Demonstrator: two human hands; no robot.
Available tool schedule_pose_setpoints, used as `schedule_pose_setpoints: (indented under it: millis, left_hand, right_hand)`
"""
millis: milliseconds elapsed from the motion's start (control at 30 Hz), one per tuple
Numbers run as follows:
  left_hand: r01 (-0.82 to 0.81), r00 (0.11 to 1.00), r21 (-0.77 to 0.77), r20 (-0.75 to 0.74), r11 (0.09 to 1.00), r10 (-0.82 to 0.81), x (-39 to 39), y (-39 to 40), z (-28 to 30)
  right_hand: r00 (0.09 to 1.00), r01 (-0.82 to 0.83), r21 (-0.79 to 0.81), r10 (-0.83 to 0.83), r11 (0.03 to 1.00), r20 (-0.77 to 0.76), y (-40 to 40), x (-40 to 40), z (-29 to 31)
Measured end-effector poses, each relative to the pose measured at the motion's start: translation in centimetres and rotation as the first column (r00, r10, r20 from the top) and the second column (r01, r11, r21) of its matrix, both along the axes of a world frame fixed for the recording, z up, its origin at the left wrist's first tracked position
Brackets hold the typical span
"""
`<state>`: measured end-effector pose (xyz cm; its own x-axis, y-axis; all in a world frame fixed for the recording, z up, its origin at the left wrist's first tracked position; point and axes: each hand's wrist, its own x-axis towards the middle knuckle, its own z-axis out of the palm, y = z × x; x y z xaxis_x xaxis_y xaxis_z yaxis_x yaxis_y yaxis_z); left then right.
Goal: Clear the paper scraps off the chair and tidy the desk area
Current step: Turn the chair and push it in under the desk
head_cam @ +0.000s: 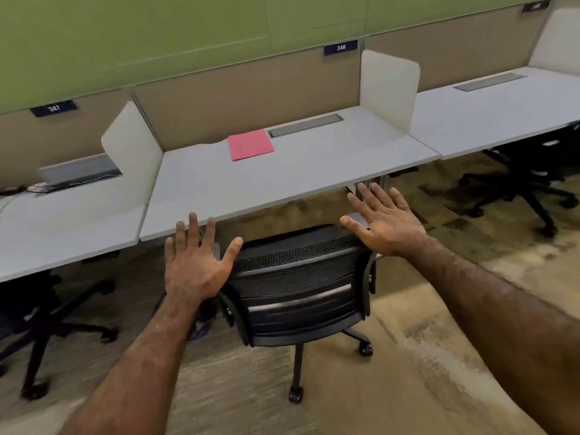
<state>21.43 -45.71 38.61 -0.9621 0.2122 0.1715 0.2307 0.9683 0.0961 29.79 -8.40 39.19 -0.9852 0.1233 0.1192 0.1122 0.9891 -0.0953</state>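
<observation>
Your left hand (196,265) and right hand (384,219) are both spread wide, fingers apart, holding nothing, one at each top corner of the chair (301,290) back. The chair sits at 6 o'clock of the worktop (251,183), tucked partly under its front edge; its seat is hidden, so no scraps show. A pink folder (250,144) lies flat at 12 o'clock on the worktop.
</observation>
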Motion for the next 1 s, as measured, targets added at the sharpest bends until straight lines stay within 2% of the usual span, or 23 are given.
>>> schedule_pose_setpoints:
  millis: [300,1000]
  left_hand:
    - [-0.024,0.996,0.008,-0.091,1.000,0.025,-7.1,1.5,-0.1]
    - [-0.072,0.992,0.064,-0.102,0.995,0.078,-23.9,1.4,-0.4]
  right_hand:
    - [0.998,-0.062,-0.030,0.062,0.998,0.012,1.5,-7.6,0.7]
    - [0.997,-0.066,-0.038,0.067,0.997,0.029,1.8,-26.4,-0.6]
